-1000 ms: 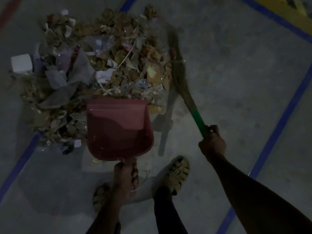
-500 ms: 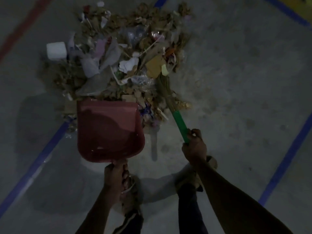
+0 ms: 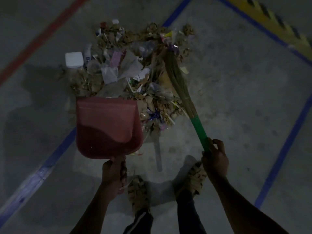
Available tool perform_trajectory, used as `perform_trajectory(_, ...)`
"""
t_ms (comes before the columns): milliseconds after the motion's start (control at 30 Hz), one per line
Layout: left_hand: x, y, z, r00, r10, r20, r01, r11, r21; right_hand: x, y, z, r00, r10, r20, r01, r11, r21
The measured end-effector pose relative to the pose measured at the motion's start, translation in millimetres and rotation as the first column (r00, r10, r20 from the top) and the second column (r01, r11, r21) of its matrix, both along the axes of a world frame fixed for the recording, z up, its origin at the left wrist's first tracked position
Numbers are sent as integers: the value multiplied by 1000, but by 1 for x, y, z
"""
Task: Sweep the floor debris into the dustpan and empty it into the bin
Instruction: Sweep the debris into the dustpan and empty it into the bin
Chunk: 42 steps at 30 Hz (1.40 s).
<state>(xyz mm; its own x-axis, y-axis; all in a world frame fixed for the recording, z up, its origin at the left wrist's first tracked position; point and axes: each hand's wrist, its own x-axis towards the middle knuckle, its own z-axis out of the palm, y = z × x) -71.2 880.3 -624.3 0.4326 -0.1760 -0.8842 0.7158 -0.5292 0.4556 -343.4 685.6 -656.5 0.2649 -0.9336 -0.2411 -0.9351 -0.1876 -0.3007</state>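
Both hands (image 3: 113, 173) low, fingers curled.

The grey concrete floor (image 3: 236, 98) is dim, stained and scuffed. A red painted line (image 3: 42, 39) runs diagonally across the upper left. Blue lines cross it too: one (image 3: 55, 154) slants from the lower left toward the middle, another (image 3: 283, 149) climbs the right side, and a short one (image 3: 177, 11) shows at the top. A yellow strip with dark markings (image 3: 270, 21) cuts across the upper right corner. Two woven sandals, the left one (image 3: 137, 193) and the right one (image 3: 195, 178), stand on the floor below dark trouser legs (image 3: 187, 215).
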Motion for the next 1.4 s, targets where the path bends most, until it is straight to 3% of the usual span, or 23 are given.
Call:
perform_trajectory(200, -3, 37, -10, 997, 36, -68, -37, 999, -14, 17, 30, -6, 993, 89, -72, -92, 995, -42)
perform_trajectory(467, -28, 48, -11, 997, 77, -31, -73, 992, 101, 28, 46, -15, 993, 100, 68, -95, 993, -71)
perform_trajectory(633, -35, 25, -5, 999, 36, 16, -36, 999, 22, 26, 28, -16, 987, 32, 155, -34, 999, 6)
perform_trajectory(800, -35, 5, 10, 991, 130, 41, -132, 991, 33, 17, 28, -18, 966, -40, 254, -4, 986, 168)
perform_trajectory(1067, -40, 29, 17, 982, 189, 5, -187, 973, 138, -28, 56, -30, 910, 181, 372, -272, 940, 207)
perform_trajectory(1200, -49, 57, 9, 957, 288, 18, -286, 941, 182, -36, 78, -37, 909, 275, 314, -381, 852, 358)
perform_trajectory(1400, -75, 95, 0, 910, 415, -12, -403, 888, 220, -40, 94, -52, 878, 475, 65, -426, 711, 559)
